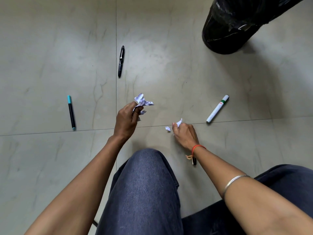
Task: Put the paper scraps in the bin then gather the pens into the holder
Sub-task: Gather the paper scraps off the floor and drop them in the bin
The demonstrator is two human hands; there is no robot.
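The left hand (126,119) is closed around a bundle of crumpled white paper scraps (143,102), which juts out past its fingertips. The right hand (185,133) is low at the grey tiled floor (50,48), fingers pinched narrow on a small torn white paper piece (179,122); a second tiny white fragment (167,128) lies loose just beside those fingertips. The black liner-wrapped bin (237,26) stands well beyond the right fingers, up and outward. Three pens remain on the floor: a white marker with green band (217,108) outward of the right fingers, a black capped pen (121,61) beyond the left fingers, and a black pen with teal cap (71,111) outward of the left hand. No holder is visible. Risk, in my judgement: the loose fragment may be overlooked, or the overfilled left grasp may shed pieces on the carry to the bin.
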